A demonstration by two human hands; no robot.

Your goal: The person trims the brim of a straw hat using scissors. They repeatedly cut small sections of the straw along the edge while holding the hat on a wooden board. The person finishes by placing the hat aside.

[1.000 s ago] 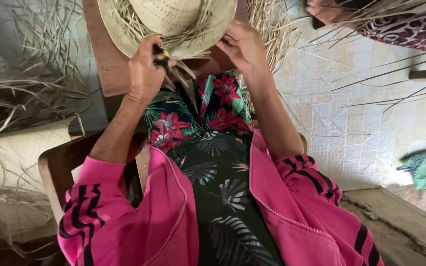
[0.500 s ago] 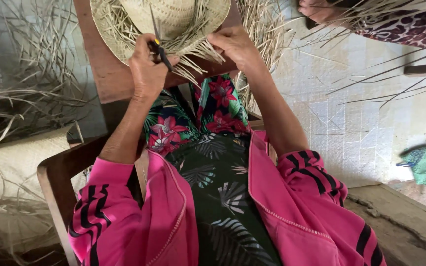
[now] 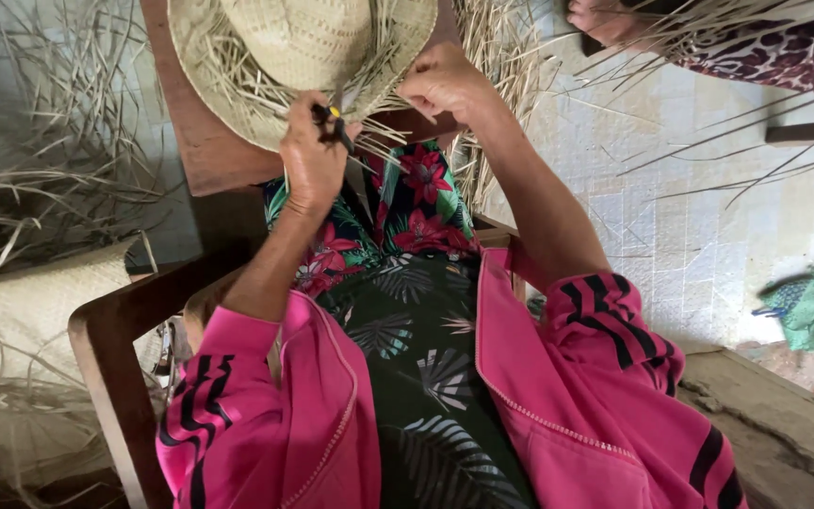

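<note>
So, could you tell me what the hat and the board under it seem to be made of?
The hat looks like woven straw or palm fibre: pale, matte, with loose strands at the brim. The board looks like reddish-brown wood, smooth and dull, though no grain shows clearly.

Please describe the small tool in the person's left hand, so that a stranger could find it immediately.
Start at the pale woven straw hat on the brown wooden board. At its near brim, the left hand grips a small dark-handled tool. Its black colour and yellow spot set it apart from the loose pale straw strands around it.
</note>
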